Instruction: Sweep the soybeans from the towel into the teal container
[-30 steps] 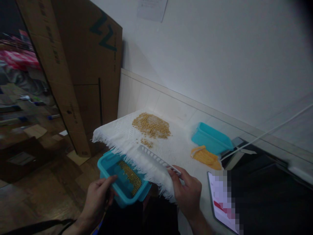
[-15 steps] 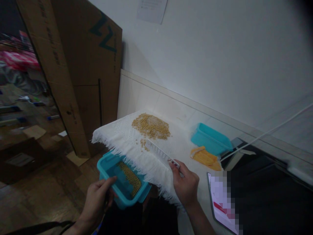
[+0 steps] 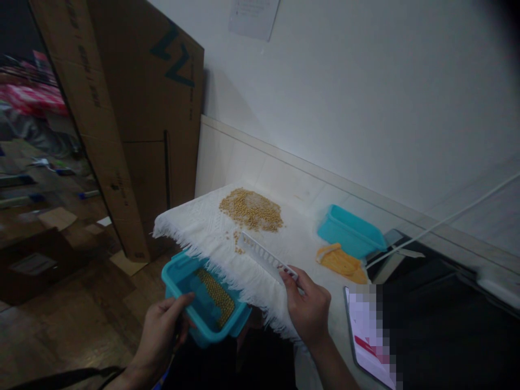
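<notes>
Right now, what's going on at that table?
A person's right hand holds a white comb on the towel, its far end beside a few stray beans just short of the bean pile. The left hand grips a teal tub, with beans in it, below the towel's fringed edge. A second tub sits further right.

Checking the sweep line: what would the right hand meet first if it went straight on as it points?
Probably the few loose beans at the tip of the white comb the right hand holds; the main bean pile lies just beyond.
</notes>
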`<action>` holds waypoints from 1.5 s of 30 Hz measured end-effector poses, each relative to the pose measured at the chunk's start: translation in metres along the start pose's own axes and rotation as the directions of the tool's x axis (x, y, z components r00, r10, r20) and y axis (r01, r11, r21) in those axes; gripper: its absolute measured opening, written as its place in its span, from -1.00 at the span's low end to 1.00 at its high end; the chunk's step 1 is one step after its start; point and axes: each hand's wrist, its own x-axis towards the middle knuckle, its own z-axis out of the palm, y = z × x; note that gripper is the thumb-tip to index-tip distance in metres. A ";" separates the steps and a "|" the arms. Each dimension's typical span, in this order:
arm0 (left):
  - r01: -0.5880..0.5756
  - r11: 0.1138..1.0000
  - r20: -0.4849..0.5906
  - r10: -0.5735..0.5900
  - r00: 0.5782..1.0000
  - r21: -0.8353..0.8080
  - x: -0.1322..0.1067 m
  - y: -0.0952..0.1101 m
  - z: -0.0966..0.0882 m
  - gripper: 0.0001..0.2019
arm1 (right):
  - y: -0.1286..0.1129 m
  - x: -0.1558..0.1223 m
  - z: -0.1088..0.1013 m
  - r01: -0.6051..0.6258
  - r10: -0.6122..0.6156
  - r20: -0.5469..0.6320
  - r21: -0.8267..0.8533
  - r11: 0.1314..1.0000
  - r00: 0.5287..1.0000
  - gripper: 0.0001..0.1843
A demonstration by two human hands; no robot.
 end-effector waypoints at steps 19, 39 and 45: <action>0.001 1.000 0.007 -0.001 1.000 0.026 0.002 -0.001 -0.002 -0.50 | -0.012 0.001 -0.001 -0.003 0.002 0.029 0.007 1.000 1.000 -0.82; 0.003 1.000 0.012 -0.003 1.000 0.028 0.001 0.000 0.000 -0.51 | -0.022 -0.009 -0.002 -0.045 0.045 0.000 -0.005 0.999 0.999 -0.76; -0.015 1.000 0.017 0.015 1.000 0.017 0.002 0.000 -0.004 -0.53 | -0.021 -0.007 -0.001 -0.026 0.027 -0.005 0.006 1.000 1.000 -0.75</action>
